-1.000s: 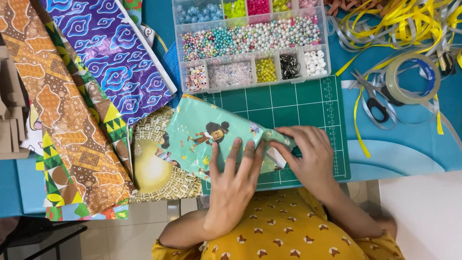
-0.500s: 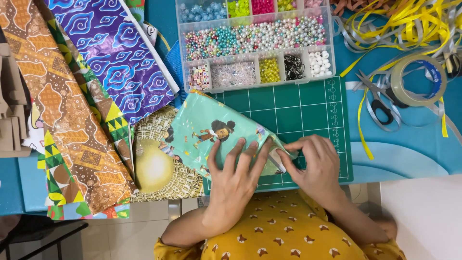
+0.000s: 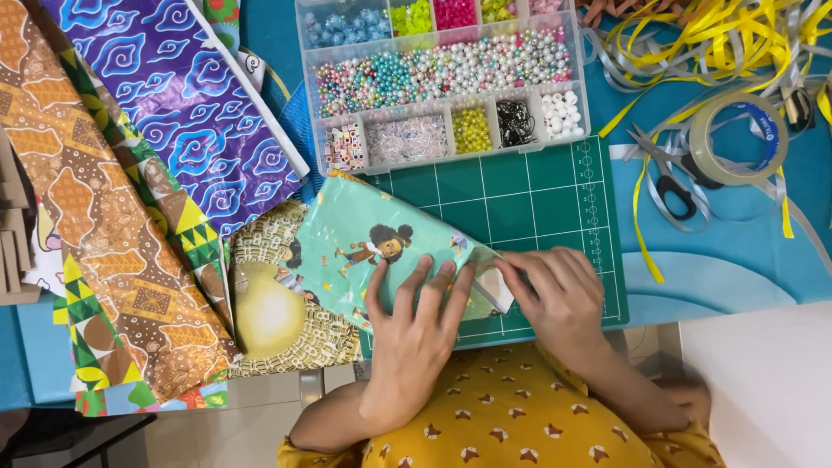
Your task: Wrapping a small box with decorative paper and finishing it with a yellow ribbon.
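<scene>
Fingers of the left hand [image 3: 414, 334] lie spread and flat on a mint-green wrapped parcel [image 3: 381, 251], pressing it onto the green cutting mat [image 3: 529, 195]. Fingertips of the right hand [image 3: 555, 299] pinch the folded paper flap at the parcel's right end. Just beyond stands a clear bead organiser [image 3: 442, 78]; scissors [image 3: 666, 173] and a tape roll [image 3: 735, 139] lie to the right.

head view | steep downward look | close above cutting mat [image 3: 520, 195] | single view

Blue table [image 3: 745, 269] under green cutting mat [image 3: 520, 199]
</scene>
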